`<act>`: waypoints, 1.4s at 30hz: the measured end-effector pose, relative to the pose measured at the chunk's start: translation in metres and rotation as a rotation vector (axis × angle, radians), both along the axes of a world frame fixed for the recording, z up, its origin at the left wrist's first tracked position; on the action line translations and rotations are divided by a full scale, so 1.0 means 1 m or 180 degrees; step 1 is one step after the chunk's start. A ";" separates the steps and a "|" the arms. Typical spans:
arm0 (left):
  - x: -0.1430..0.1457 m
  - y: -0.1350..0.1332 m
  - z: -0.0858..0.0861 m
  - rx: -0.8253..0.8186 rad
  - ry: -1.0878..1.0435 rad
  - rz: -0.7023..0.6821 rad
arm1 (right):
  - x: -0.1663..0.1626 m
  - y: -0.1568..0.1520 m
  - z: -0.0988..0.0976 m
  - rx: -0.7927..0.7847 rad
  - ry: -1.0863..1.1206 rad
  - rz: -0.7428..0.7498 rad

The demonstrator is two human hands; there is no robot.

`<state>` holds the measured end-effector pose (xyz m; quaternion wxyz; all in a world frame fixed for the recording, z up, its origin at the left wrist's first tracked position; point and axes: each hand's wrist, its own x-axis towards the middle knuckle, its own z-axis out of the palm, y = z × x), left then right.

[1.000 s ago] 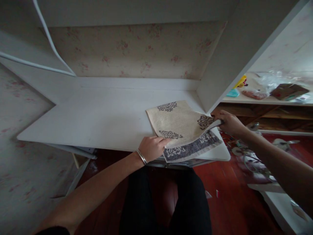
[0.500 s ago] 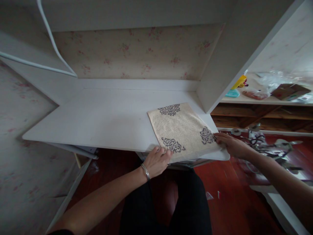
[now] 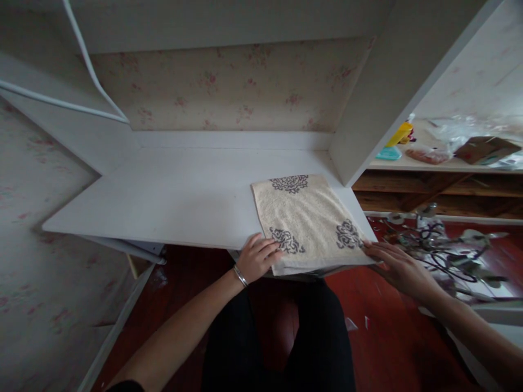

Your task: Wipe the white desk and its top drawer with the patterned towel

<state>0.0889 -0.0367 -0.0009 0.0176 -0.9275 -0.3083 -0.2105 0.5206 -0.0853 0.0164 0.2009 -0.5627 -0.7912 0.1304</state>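
Observation:
A folded cream towel (image 3: 307, 218) with dark ornamental motifs lies on the right end of a white desk (image 3: 171, 196), its near edge reaching the desk's front edge. My left hand (image 3: 256, 258), a bangle on its wrist, rests on the towel's near left corner with fingers stretched out and slightly curled. At the towel's near right corner my right hand (image 3: 398, 267) lies flat, fingertips touching the cloth's edge. Neither hand grips anything.
A white upright panel (image 3: 379, 92) closes the desk's right side. Beyond it a wooden shelf (image 3: 433, 169) holds a yellow object (image 3: 400, 133), a teal item, plastic bags and a brown box (image 3: 484, 149). Tangled metal objects (image 3: 445, 245) lie on the red floor. My dark-trousered legs (image 3: 278, 337) are below.
My right hand laid the lifted towel flap down, so the towel is now folded flat. Both hands slid to its near corners, and the towel shifted slightly toward the desk's front edge.

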 end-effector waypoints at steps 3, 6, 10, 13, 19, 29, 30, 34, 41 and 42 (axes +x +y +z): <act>-0.019 0.002 0.019 -0.0495 -0.0226 -0.0092 | -0.010 -0.011 0.007 0.0207 0.0054 -0.0203; -0.038 0.001 0.042 -0.1027 -0.0410 -0.0129 | -0.025 -0.018 0.023 0.0277 0.0223 -0.0562; -0.053 0.005 0.076 -0.1441 -0.0842 0.0225 | -0.055 -0.002 0.058 0.0250 0.0751 -0.1121; -0.052 0.029 0.097 -0.1624 -0.1288 0.0955 | -0.077 0.038 0.079 0.0051 0.1369 -0.1502; -0.027 0.130 0.094 -0.1448 -0.1508 0.2112 | -0.103 0.165 0.071 0.0019 0.1606 -0.1763; -0.007 0.186 0.049 -0.1045 -0.0581 0.2533 | -0.132 0.188 0.051 0.0325 0.0871 -0.2136; -0.002 0.188 0.051 -0.0934 -0.0529 0.2289 | -0.139 0.174 0.055 0.0222 0.1049 -0.2046; 0.036 0.204 0.055 -0.1154 -0.0137 0.1369 | -0.184 0.116 0.070 -0.1681 0.2669 -0.1452; 0.093 0.230 0.049 -0.1936 0.0574 0.1143 | -0.229 0.070 0.050 -0.2504 0.4502 -0.1953; 0.094 0.232 0.051 -0.2035 0.0654 0.1139 | -0.229 0.068 0.045 -0.2337 0.4922 -0.2099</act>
